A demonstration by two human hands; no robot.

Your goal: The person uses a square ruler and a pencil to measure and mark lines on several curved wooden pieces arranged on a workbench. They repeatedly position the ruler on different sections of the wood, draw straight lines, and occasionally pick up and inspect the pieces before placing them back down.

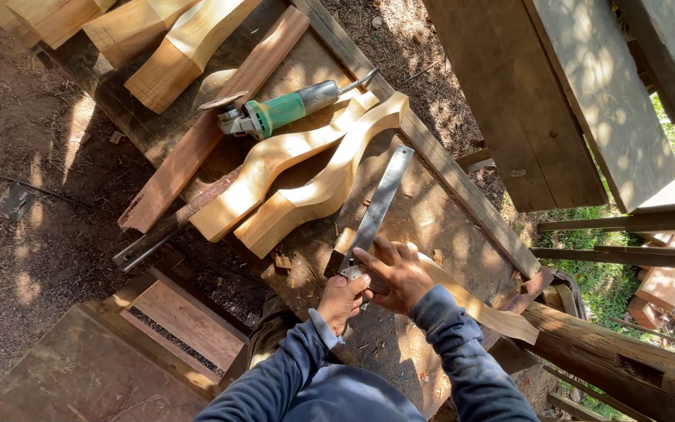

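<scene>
Flat metal square (375, 211) lies angled atop pale curved wooden piece (478, 306) on workbench, lower end under hands.
</scene>
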